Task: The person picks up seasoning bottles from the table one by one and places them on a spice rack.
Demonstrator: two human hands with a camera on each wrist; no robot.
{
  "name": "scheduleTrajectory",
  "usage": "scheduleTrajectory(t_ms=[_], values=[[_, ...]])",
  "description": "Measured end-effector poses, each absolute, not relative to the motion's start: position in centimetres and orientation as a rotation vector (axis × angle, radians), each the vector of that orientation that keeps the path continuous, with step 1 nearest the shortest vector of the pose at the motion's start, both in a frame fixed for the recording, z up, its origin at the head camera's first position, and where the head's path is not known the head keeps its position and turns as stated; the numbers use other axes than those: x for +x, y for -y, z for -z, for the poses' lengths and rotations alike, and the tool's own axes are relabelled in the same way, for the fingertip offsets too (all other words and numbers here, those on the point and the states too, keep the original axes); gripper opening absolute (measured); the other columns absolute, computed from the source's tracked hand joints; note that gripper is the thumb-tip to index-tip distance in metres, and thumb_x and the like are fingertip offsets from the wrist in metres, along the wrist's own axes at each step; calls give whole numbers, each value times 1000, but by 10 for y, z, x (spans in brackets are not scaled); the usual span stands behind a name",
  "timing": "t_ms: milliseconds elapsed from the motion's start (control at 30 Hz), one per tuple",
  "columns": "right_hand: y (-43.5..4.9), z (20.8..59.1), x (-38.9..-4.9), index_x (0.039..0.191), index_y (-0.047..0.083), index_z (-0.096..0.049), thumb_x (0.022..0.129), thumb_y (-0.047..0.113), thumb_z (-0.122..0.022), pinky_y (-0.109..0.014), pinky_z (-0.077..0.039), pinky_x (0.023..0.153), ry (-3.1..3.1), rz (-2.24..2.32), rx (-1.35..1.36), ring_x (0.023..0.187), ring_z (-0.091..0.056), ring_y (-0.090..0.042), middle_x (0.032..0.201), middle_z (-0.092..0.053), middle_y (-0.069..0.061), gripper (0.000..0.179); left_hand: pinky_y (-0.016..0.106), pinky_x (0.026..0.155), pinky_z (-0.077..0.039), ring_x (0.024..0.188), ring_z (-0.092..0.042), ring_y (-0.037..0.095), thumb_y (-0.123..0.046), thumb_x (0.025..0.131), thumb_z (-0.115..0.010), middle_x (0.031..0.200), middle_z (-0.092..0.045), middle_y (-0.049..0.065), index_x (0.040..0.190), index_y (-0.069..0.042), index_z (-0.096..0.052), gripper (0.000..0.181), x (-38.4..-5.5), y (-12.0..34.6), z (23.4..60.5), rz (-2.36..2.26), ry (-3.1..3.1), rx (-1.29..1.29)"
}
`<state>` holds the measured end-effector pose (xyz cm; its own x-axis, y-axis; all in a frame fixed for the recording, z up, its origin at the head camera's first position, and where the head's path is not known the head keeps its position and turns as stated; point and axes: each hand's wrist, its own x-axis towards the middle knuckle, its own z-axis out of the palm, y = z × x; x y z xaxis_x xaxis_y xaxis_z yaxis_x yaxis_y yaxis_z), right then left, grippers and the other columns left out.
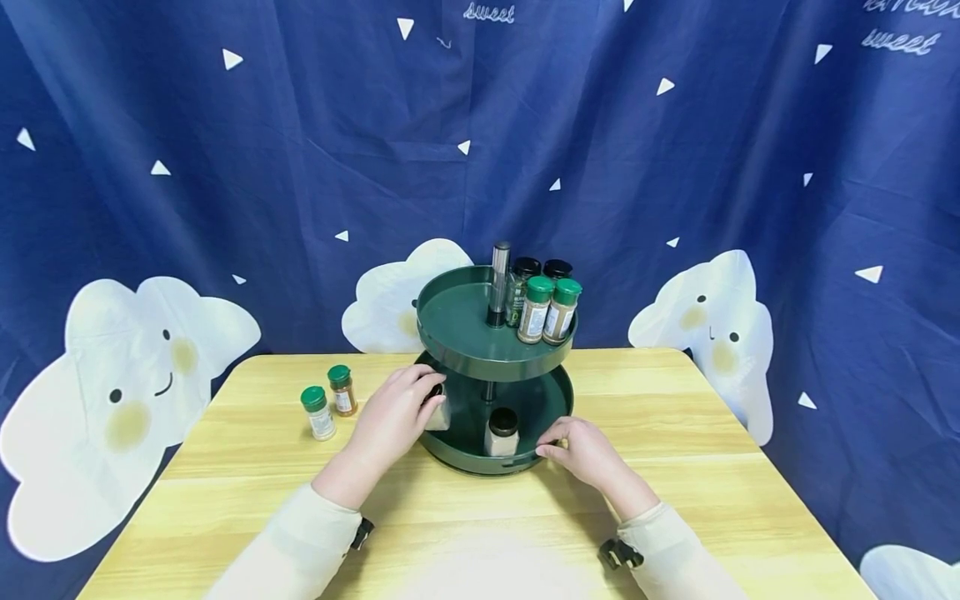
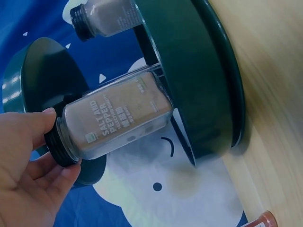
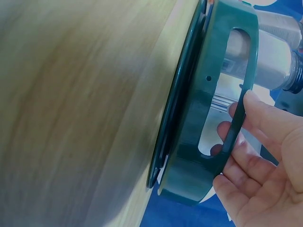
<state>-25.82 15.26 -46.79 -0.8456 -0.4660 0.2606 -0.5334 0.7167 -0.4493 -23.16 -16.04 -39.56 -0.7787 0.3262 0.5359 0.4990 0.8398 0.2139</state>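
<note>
A green two-tier rack (image 1: pixel 457 337) stands on the table. My left hand (image 1: pixel 393 414) pinches the black cap of a glass seasoning jar (image 2: pixel 118 113) labelled "SALT AND PEPPER", at the left side of the lower tier; in the head view the hand partly hides this jar. Over on the right, my right hand (image 1: pixel 581 448) grips the rim of the lower tier (image 3: pixel 236 127) beside its handle slot, thumb on one side and fingers on the other. A second black-capped jar (image 1: pixel 502 432) stands in the lower tier near the front.
Two green-capped shakers, a pale one (image 1: pixel 321 417) and an orange-brown one (image 1: pixel 342 392), stand on the table (image 1: pixel 255 500) left of the rack. On the upper tier's right side are two more green-capped shakers (image 1: pixel 534 312) and two black-capped jars (image 1: pixel 517 292). A blue curtain (image 1: pixel 300 125) hangs behind.
</note>
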Motion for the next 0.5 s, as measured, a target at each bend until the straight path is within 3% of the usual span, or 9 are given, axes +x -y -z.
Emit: scheduleTrajectory(t_ms=[500], values=[[-152,468,-259,86,13,-79,87,20,-79,-38,-57,81,2784,-788,818,86,-68,-18,88,-69,7,7,40,99,-52,110,-61,27,-18,93,-74,118,-66,8,119,-8,-71,28,-233,150,403,506,2551,-653]])
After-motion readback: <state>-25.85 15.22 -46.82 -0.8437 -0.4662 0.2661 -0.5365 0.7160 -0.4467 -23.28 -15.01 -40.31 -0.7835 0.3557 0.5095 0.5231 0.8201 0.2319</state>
